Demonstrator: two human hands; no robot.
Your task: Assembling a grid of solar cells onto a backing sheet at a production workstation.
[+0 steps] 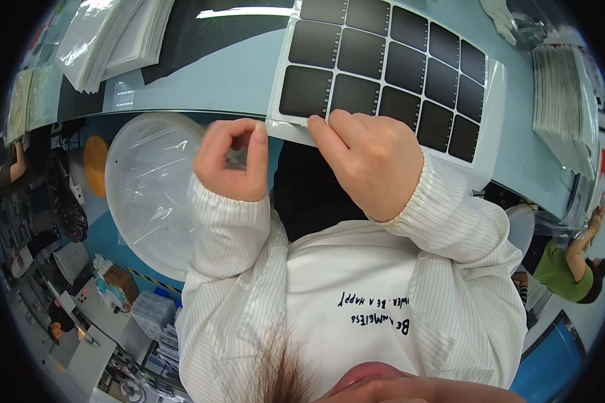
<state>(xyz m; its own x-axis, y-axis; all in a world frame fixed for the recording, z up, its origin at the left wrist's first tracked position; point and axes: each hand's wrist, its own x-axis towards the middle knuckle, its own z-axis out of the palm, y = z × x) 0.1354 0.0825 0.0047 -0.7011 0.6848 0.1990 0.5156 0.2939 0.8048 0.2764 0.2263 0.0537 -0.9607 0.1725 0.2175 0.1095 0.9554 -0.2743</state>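
A white-backed sheet of black rounded rectangular pieces (403,72), laid out in rows, lies at the near edge of the table and overhangs it a little. My right hand (373,161) is closed at its near edge, thumb and forefinger pinching the white margin. Beside the sheet's near left corner is my left hand (230,160), its thumb and forefinger bent into a loop with the tips together. Whatever those tips hold, if anything, is too small to make out. Another white sheet (495,124) shows from under the black-pieced one on the right.
Stacks of white plastic-wrapped sheets stand on the glassy table (228,84), one stack (91,40) far left and another (563,101) at right. Below the table edge on the left is a large round whitish bin (154,195) with clear film inside. Other people work farther off.
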